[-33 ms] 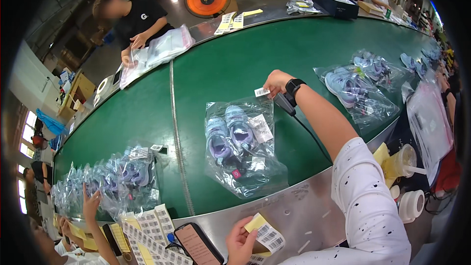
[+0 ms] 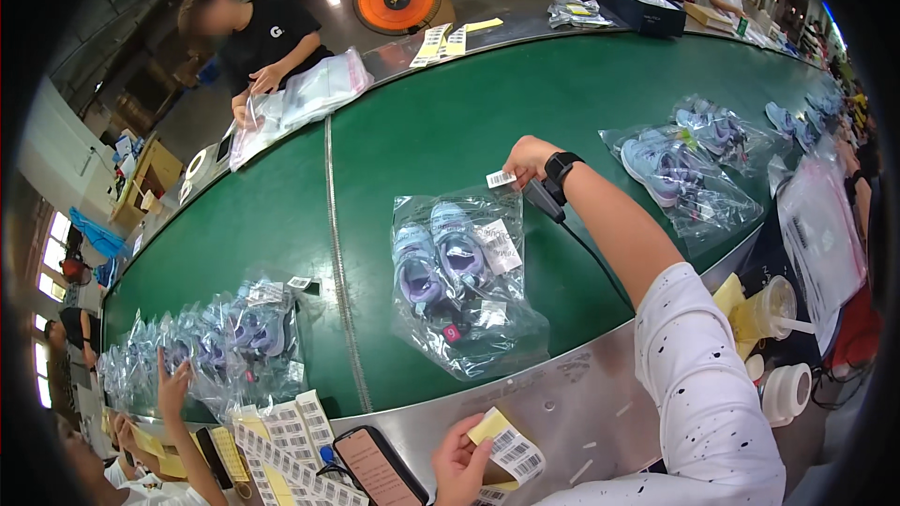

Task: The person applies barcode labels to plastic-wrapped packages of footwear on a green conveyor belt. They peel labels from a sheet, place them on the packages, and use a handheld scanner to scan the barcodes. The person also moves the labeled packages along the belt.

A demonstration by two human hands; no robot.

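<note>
While our hands stay well apart, our right hand (image 2: 530,157) pinches a small white label (image 2: 502,177) by its edge, presumably so its face shows; we cannot tell whether the palm also grips the corded black device (image 2: 544,199) beneath. Our left hand (image 2: 461,462) clamps a label sheet (image 2: 508,448), seemingly printed side up for reading. Beyond it, short of the right, bagged shoes (image 2: 461,258) lie on the green belt (image 2: 450,131), within easy reach.

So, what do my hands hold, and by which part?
The left hand pinches a label sheet by its left edge; the right hand holds a white label by its right end. Whether this hand grips the corded device is unclear.
</note>
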